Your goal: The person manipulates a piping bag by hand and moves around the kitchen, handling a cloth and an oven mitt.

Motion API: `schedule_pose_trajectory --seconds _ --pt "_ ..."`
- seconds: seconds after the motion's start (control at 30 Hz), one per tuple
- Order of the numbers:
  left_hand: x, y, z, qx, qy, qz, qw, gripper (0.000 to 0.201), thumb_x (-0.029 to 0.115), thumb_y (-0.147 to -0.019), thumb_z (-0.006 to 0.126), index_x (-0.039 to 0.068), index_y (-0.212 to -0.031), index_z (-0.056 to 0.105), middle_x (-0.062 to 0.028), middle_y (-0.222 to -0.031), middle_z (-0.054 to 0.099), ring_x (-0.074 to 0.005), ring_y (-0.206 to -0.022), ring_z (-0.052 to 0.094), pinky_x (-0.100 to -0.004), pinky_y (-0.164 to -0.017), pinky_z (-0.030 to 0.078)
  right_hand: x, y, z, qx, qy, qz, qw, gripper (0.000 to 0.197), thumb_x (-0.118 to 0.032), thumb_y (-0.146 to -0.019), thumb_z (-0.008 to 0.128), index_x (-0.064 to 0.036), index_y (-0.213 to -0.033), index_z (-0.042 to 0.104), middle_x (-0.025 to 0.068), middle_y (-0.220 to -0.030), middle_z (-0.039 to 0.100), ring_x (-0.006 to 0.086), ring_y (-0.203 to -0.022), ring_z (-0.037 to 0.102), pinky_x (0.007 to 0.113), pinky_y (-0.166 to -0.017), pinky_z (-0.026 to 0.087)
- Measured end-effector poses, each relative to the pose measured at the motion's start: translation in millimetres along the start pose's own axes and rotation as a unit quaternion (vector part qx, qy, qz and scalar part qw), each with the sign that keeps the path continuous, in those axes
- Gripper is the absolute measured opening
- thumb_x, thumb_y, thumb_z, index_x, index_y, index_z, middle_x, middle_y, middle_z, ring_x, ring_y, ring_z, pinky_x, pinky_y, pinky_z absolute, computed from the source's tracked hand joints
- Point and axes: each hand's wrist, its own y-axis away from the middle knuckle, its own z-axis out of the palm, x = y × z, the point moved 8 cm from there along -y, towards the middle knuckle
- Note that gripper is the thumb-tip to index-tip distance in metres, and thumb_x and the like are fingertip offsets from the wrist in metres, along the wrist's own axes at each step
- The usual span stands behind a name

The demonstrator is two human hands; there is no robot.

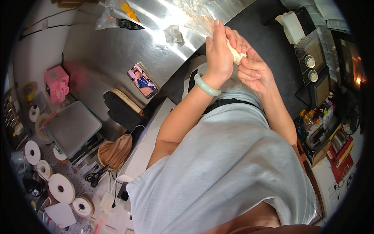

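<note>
My left hand [221, 54], with a pale green bangle on its wrist, is closed around a soft cream-coloured piece [236, 54]. I cannot make out its exact kind. The fingers of my right hand [255, 69] are curled in and pinch its lower end. Just beyond my left hand, a clear plastic bag [196, 17] with orange smears lies over the steel table [105, 66]; whether it joins the cream piece is hidden by my fingers. A crumpled whitish scrap [174, 35] sits on the steel beside the bag.
A lit phone [143, 80] lies at the table's near edge. Clear bags with yellow and black contents [129, 12] are at the far left. Left are a pink box [57, 83], a flat scale-like tray [74, 128], scissors [96, 176] and ribbon rolls [61, 188]. A wire rack [309, 46] stands right.
</note>
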Motion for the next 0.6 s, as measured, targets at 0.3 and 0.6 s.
schedule_pose_trajectory --seconds 0.3,0.6 --pt "2 4 -12 0.086 -0.032 0.057 0.994 0.046 0.036 -0.096 0.027 0.008 -0.061 0.034 -0.005 -0.055 0.036 -0.0174 -0.055 0.04 -0.0326 -0.059 0.042 -2 -1 -1 0.095 0.035 -0.009 0.995 0.043 0.002 -0.085 0.05 -0.0068 -0.125 0.037 -0.0008 -0.074 0.047 0.0013 -0.041 0.033 0.017 -0.037 0.027" --pt "8 0 -3 0.011 0.124 -0.045 0.991 0.043 0.036 -0.096 0.028 0.012 -0.061 0.031 0.0015 -0.051 0.029 -0.0128 -0.049 0.031 -0.0303 -0.054 0.037 -8 2 15 0.057 0.112 -0.033 0.992 0.042 0.002 -0.081 0.058 -0.0059 -0.118 0.04 0.0009 -0.074 0.056 0.0012 -0.04 0.032 0.017 -0.038 0.023"
